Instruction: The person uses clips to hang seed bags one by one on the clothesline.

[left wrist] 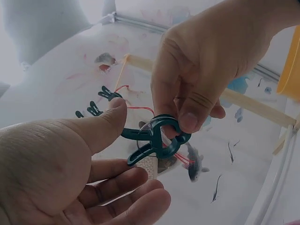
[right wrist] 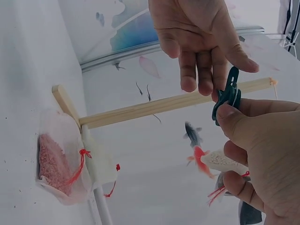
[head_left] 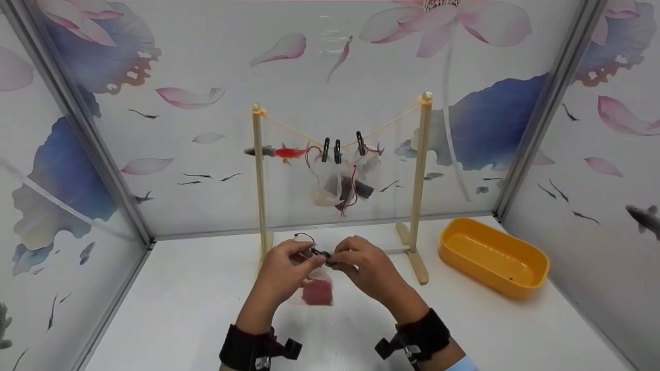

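Observation:
A dark green plastic clip [left wrist: 157, 137] is held between the two hands above the table. My left hand [head_left: 283, 268] has its thumb on one handle of the clip and its fingers by the other. With thumb and fingertips, my right hand [head_left: 368, 265] pinches the clip's gripping end. On the table beneath the hands lies a mesh pouch with pink contents [right wrist: 56, 161] and a red cord. A pale pouch [right wrist: 101, 159] with a red cord stands beside it; the hands mostly hide it in the head view.
Behind the hands stands a wooden rack [head_left: 418, 190] with a sagging orange string [head_left: 389, 127]. Three dark clips [head_left: 337, 151] on the string hold several pouches, among them a whitish one [head_left: 325, 197] and a dark one [head_left: 363, 189]. At right is a yellow tub [head_left: 495, 263].

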Demonstrator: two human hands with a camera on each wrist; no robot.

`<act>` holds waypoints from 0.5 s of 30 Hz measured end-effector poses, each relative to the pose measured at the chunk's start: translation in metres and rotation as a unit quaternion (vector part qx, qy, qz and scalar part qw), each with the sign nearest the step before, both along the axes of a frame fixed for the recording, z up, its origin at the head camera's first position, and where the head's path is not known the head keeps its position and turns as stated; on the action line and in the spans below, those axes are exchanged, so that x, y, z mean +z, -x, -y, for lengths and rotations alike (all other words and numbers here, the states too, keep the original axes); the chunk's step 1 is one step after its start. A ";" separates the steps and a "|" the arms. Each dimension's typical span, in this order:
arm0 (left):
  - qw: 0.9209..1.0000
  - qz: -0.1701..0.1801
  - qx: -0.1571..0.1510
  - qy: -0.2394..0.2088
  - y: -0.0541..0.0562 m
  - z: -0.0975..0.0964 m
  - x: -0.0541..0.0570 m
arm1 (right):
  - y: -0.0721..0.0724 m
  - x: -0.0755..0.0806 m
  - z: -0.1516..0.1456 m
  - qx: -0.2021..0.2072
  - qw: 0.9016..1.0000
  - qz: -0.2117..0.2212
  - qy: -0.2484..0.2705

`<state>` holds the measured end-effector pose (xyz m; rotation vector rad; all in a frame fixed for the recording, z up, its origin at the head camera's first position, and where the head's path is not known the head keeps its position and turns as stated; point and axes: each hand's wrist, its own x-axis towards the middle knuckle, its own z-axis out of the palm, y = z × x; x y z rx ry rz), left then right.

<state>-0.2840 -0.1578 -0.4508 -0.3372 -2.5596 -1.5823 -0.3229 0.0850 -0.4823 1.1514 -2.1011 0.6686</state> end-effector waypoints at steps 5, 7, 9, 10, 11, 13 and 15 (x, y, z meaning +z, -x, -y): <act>1.000 -0.011 -0.014 0.008 0.000 0.004 0.000 | -0.001 0.001 0.002 0.000 1.000 0.023 -0.002; 1.000 -0.017 -0.017 0.011 0.001 0.005 0.000 | -0.001 0.000 0.002 0.001 1.000 0.028 -0.002; 0.999 -0.024 -0.015 0.020 0.002 0.005 0.000 | -0.001 -0.001 0.003 0.005 0.999 0.034 0.004; 0.999 -0.028 -0.011 0.025 0.002 0.005 0.001 | 0.000 -0.002 0.003 0.006 0.999 0.043 0.010; 0.999 -0.033 -0.005 0.031 0.002 0.006 0.001 | 0.000 -0.002 0.003 0.003 0.998 0.052 0.016; 0.998 -0.049 0.010 0.046 0.002 0.007 0.002 | 0.000 -0.005 0.005 -0.015 0.996 0.083 0.025; 0.996 -0.060 0.029 0.053 0.001 0.008 0.003 | 0.001 -0.009 0.006 -0.044 0.990 0.131 0.025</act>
